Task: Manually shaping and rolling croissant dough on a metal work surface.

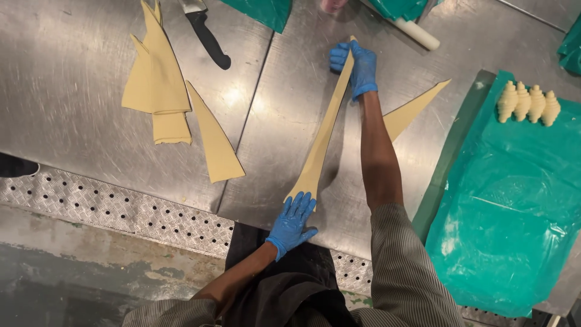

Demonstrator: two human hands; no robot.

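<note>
**Mia:** What is on the left?

**Ben:** A pile of dough triangles [156,79]; they are flat, smooth and pale yellow, with sharp tips; one more dough triangle [216,142] lies just beside the pile, its tip pointing up and away. A knife with a black handle [207,37] lies above them.

**Mia:** What are they lying on?

**Ben:** A shiny metal table [72,103]; it is grey and full of small scratches; a thin line runs down it where two sheets meet. Along the near edge is a metal strip with little holes [121,209]; below that is a dull, worn floor [91,272].

**Mia:** And the hands?

**Ben:** Both wear blue gloves. The left hand [292,221] is spread flat, fingers pressing on the wide end of a long dough strip [324,130]; the right hand [357,66] is closed around the thin end, pinching it.

**Mia:** Which way does the strip go?

**Ben:** It lies in the middle of the table, long and thin; its wide end is near the person; its tip points away and a bit to the right.

**Mia:** What is on the right?

**Ben:** Another dough triangle [414,109] peeks out behind the arm; then a crinkly green plastic sheet [514,206]; four rolled, ridged dough pieces [528,103] sit on it in a row, touching; a white roller [417,33] lies at the top.
</note>
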